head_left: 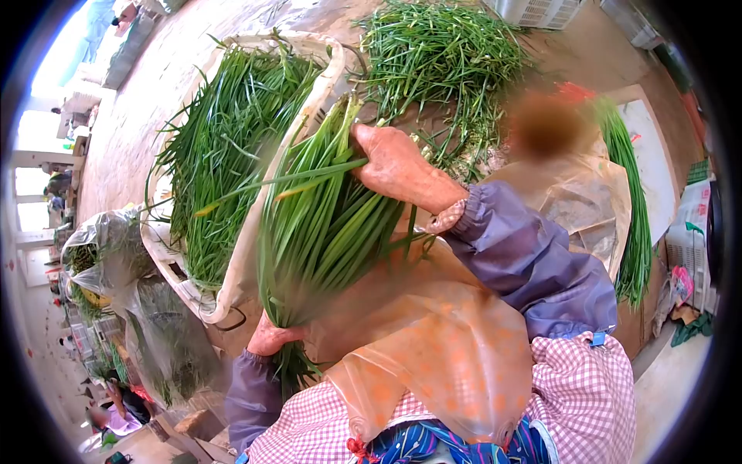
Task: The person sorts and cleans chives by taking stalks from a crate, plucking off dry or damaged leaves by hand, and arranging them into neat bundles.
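Observation:
A thick bunch of long green chives (325, 224) lies slantwise in front of me, gripped at both ends. Near its pale root ends, my right hand (398, 166) is closed around the stems, and a few leaves stick out sideways to the left. Lower down, my left hand (274, 336) wraps round the leafy end, with leaf tips hanging below it. Just left of the bunch stands a white plastic basket (251, 224) filled with loose chives (232, 155). A translucent orange-patterned apron (440, 340) covers my lap beneath the bunch.
A loose heap of chives (440, 54) and trimmings lies on the floor ahead. At right, a long bundle of chives (627, 201) rests by a white board (649, 155). Stuffed plastic bags (166, 332) stand at left. A brown blur covers part of the upper right.

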The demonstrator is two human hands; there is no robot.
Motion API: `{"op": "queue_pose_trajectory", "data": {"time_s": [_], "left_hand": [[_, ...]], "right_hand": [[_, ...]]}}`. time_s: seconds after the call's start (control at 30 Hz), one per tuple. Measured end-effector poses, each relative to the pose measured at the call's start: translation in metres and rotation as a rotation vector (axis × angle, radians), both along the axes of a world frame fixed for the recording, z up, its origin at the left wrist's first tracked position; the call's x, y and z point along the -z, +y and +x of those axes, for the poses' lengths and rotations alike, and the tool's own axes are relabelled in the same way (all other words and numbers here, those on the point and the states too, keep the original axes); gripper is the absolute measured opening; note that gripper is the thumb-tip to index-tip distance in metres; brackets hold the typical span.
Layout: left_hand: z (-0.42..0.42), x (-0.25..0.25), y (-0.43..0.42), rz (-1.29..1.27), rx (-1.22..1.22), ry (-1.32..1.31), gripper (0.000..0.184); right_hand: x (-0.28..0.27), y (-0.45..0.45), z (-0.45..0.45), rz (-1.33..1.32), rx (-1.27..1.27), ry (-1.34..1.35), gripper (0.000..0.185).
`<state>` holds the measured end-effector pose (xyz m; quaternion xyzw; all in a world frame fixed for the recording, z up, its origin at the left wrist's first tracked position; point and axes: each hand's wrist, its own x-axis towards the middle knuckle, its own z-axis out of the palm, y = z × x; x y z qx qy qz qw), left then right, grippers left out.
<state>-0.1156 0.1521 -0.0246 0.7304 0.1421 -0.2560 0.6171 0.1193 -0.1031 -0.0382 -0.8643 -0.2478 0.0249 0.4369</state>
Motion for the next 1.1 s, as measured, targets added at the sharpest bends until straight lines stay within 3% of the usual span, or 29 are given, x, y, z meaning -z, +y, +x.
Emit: {"op": "queue_pose_trajectory", "data": {"time_s": [0.17,0.3,0.4,0.47,0.53,0.57,0.6,0.63,0.67,0.7,0.73,0.77,0.83,0.9,0.97,1.03,1.1], "left_hand": [[0.002,0.006,0.006,-0.007,0.074,0.056,0.049],[0.0,0.005,0.006,-0.018,0.067,0.011,0.051],[-0.003,0.006,0.01,-0.008,0.064,-0.013,0.051],[-0.008,0.014,0.019,-0.05,0.063,0.089,0.046],[-0.006,0.013,0.017,-0.032,0.081,0.053,0.046],[-0.005,0.015,0.015,-0.016,0.099,0.019,0.047],[-0.003,0.016,0.015,-0.02,0.097,0.024,0.047],[-0.001,0.017,0.018,-0.042,0.116,0.06,0.046],[-0.001,0.017,0.019,-0.061,0.136,0.096,0.045],[-0.001,0.018,0.019,-0.058,0.142,0.1,0.045],[-0.001,0.02,0.02,0.015,0.188,0.037,0.044],[-0.001,0.02,0.02,0.087,0.234,-0.027,0.043],[-0.001,0.011,0.014,0.032,0.157,0.036,0.042],[-0.005,0.011,0.014,-0.029,0.068,0.104,0.042],[-0.014,0.017,0.02,-0.085,0.027,0.206,0.039],[-0.014,0.019,0.02,-0.102,0.028,0.177,0.038],[-0.014,0.025,0.022,-0.123,0.029,0.154,0.036]], "right_hand": [[0.006,-0.019,0.012,0.013,0.038,-0.125,0.022],[0.015,-0.058,0.052,-0.323,0.235,-0.458,0.024],[0.057,-0.15,0.125,-0.179,0.559,-0.224,0.023],[0.033,-0.178,0.124,-0.205,0.611,-0.087,0.025],[0.013,-0.177,0.093,-0.85,0.525,-0.236,0.037],[0.011,-0.168,0.084,-0.776,0.466,-0.322,0.052],[-0.009,-0.15,0.071,-0.564,0.367,-0.305,0.057],[-0.007,-0.131,0.063,-0.211,0.248,-0.382,0.048],[-0.027,-0.107,0.046,-0.072,0.164,-0.019,0.039],[-0.037,-0.088,0.032,-0.152,0.032,0.048,0.038],[-0.022,-0.072,0.023,-0.216,-0.039,-0.216,0.037],[-0.011,-0.062,0.02,-0.307,-0.062,-0.234,0.034],[0.002,-0.057,0.033,-0.254,-0.14,0.032,0.031],[0.017,-0.067,0.052,-0.152,-0.015,-0.023,0.027],[0.038,-0.094,0.076,-0.043,0.273,-0.295,0.02],[0.032,-0.12,0.088,0.197,0.486,0.053,0.018],[0.016,-0.12,0.074,0.333,0.386,0.126,0.021]]}}
